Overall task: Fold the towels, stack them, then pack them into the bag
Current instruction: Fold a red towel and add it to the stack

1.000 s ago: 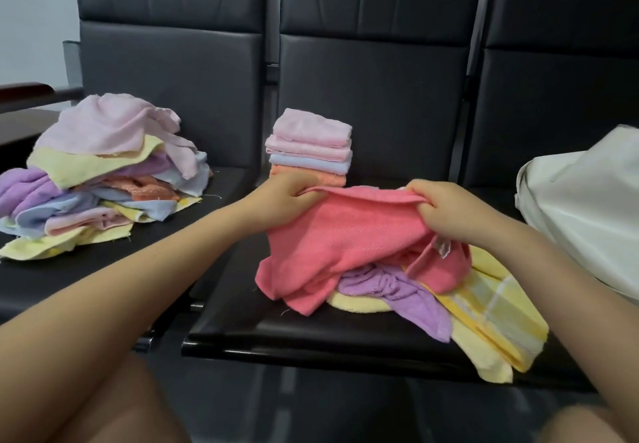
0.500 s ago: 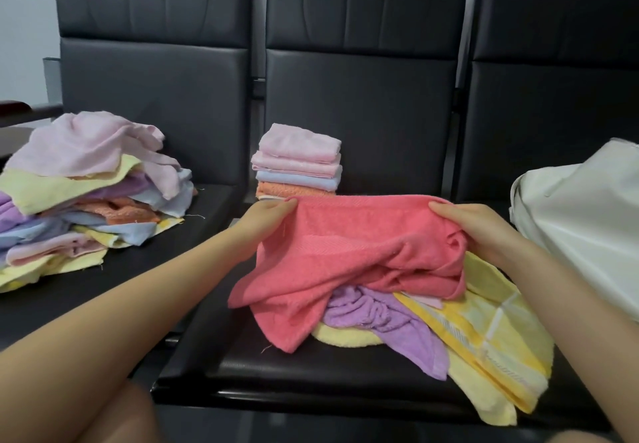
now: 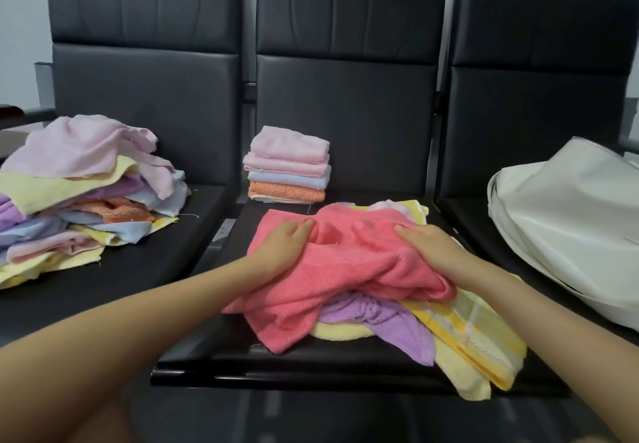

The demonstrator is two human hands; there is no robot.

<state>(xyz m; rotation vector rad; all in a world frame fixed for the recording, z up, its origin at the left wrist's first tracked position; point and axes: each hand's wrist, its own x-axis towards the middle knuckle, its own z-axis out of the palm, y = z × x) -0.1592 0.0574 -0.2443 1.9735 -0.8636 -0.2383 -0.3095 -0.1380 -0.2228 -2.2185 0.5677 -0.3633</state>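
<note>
Barely begun: four folded towels (image 3: 288, 166) stacked at middle seat's (image 3: 207, 366) back edge, pink towel (image 3: 345, 269) gripped unfolded by left hand (image 3: 280, 249) and right hand (image 3: 432, 252), heaps (image 3: 79, 197) waiting, bag (image 3: 570, 221) unpacked on right seat.

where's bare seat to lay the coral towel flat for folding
Bare seat shows on the middle chair left of the coral towel, and on the left chair right of the loose towel pile. The middle chair's right half is crowded with unfolded towels; the white bag fills the right chair.

Three black padded seats (image 3: 349, 103) in a row — pale wall (image 3: 20, 10) behind.
</note>
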